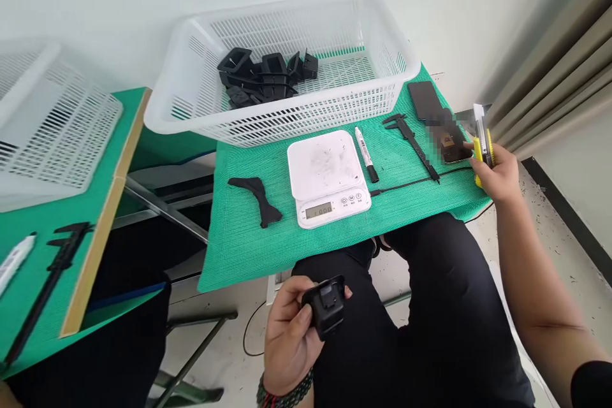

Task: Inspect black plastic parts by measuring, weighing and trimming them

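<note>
My left hand (289,331) is closed around a small black plastic part (325,307), held low over my lap in front of the table. At the table's right edge, my right hand (497,172) grips a yellow utility knife (482,143), its blade end pointing up. A white digital scale (327,177) stands in the middle of the green mat (248,236), its platform bare. A curved black plastic piece (258,199) lies left of the scale.
A white slotted basket (201,115) at the back holds several black plastic parts (262,76). A marker (366,154), black caliper (411,143), cable and phone (433,111) lie right of the scale. Another table at left carries a basket (48,121) and caliper (52,274).
</note>
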The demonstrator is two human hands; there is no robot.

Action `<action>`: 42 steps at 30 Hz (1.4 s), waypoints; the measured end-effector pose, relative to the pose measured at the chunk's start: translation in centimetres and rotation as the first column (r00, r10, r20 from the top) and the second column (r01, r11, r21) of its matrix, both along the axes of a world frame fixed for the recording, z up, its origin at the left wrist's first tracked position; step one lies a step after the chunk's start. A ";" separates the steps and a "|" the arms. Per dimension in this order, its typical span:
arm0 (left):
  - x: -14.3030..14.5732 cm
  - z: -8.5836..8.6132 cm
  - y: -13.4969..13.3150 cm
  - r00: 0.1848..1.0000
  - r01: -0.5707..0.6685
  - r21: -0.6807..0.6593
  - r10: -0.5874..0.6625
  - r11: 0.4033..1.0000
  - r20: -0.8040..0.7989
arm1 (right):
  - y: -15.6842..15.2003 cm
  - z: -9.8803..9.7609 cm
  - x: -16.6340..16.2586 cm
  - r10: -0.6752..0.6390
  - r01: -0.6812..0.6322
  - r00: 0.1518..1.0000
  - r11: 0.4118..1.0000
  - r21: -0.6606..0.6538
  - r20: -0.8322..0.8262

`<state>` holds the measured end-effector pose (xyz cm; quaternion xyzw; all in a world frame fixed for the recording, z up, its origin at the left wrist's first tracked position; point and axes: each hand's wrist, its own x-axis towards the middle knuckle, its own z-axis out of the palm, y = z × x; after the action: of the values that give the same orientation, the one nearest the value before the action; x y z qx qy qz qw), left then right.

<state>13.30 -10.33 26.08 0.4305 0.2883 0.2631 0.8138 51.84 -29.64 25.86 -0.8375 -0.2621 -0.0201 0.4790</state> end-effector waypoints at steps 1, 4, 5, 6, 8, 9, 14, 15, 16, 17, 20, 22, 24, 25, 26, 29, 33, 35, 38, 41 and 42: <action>0.1 0.1 -0.1 1.000 0.009 0.009 -0.009 1.000 0.003 | -0.1 0.0 -0.1 0.019 -0.019 1.000 1.000 0.007 0.016; 0.0 0.3 -0.2 0.999 0.045 0.026 -0.045 0.999 -0.004 | -0.1 0.0 -0.6 0.135 -0.137 0.990 0.990 0.039 0.045; -0.1 0.2 -0.2 0.999 0.054 0.024 -0.053 0.998 -0.007 | 0.0 0.0 -0.8 0.179 -0.181 0.983 0.983 0.037 0.050; -0.3 0.2 -0.2 0.998 0.057 0.021 -0.056 0.998 -0.011 | 0.0 0.0 -1.0 0.219 -0.221 0.974 0.975 0.027 0.053; -0.5 0.1 0.0 0.998 0.055 0.015 -0.054 0.998 -0.022 | 0.2 0.1 -1.4 0.271 -0.271 0.961 0.963 -0.009 0.055; -0.6 0.1 0.0 0.998 0.053 0.015 -0.053 0.998 -0.026 | 0.2 0.2 -1.6 0.283 -0.282 0.958 0.959 -0.023 0.054; -0.7 0.4 0.1 0.998 0.067 0.018 -0.066 0.998 -0.013 | 0.8 0.5 -1.8 0.238 -0.235 0.971 0.970 -0.066 0.029; -0.6 0.6 0.1 0.998 0.069 0.023 -0.069 0.997 0.000 | 1.1 0.5 -1.7 0.203 -0.200 0.979 0.976 -0.085 0.029; -0.5 0.8 0.1 0.997 0.073 0.029 -0.073 0.997 0.016 | 1.3 0.4 -1.6 0.167 -0.163 0.985 0.981 -0.108 0.035; -0.4 0.9 0.0 0.996 0.077 0.032 -0.078 0.997 0.032 | 1.6 0.4 -1.6 0.140 -0.133 0.989 0.983 -0.128 0.049; 0.0 1.3 0.0 0.996 0.084 0.021 -0.084 0.996 0.041 | 2.2 0.1 -1.6 0.127 -0.113 0.986 0.985 -0.130 0.105; 0.0 1.4 0.1 0.997 0.069 0.014 -0.069 0.998 0.027 | 2.4 -0.1 -1.8 0.125 -0.116 0.987 0.990 -0.082 0.106; -0.2 1.5 0.3 0.998 0.055 0.014 -0.055 0.998 0.023 | 2.3 -0.2 -1.9 0.107 -0.104 0.992 0.994 -0.036 0.073; -0.4 1.6 0.4 0.998 0.056 0.011 -0.056 0.998 0.019 | 2.3 -0.3 -2.0 0.101 -0.100 0.993 0.995 -0.025 0.059; -0.6 1.6 0.5 0.998 0.059 0.009 -0.059 0.998 0.013 | 2.2 -0.3 -2.0 0.097 -0.096 0.994 0.995 -0.025 0.049; -1.2 1.6 0.9 0.997 0.081 -0.005 -0.081 0.997 -0.015 | 2.3 -0.4 -1.8 0.076 -0.073 0.997 0.994 -0.085 0.030; -1.8 1.5 1.0 0.995 0.083 -0.023 -0.084 0.996 -0.047 | 2.4 -0.4 -1.8 0.027 -0.021 0.999 0.987 -0.156 0.036; -2.0 1.4 1.0 0.993 0.095 -0.048 -0.098 0.994 -0.062 | 2.3 -0.4 -2.0 0.032 -0.026 0.998 0.992 -0.122 0.051; -2.2 1.3 0.9 0.989 0.127 -0.086 -0.132 0.988 -0.065 | 2.0 -0.6 -2.3 0.046 -0.044 0.998 0.998 -0.042 0.048; -2.5 1.2 0.8 0.988 0.141 -0.100 -0.147 0.985 -0.052 | 1.7 -0.9 -2.4 -0.001 0.000 1.000 1.000 0.031 0.024; -2.6 1.1 0.8 0.988 0.143 -0.103 -0.148 0.984 -0.049 | 1.6 -1.0 -2.4 -0.013 0.012 1.000 0.998 0.057 0.014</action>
<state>10.75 -9.55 27.16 0.4166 0.2916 0.1760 0.8429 49.44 -28.05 24.89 -0.8251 -0.2596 -0.0364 0.5005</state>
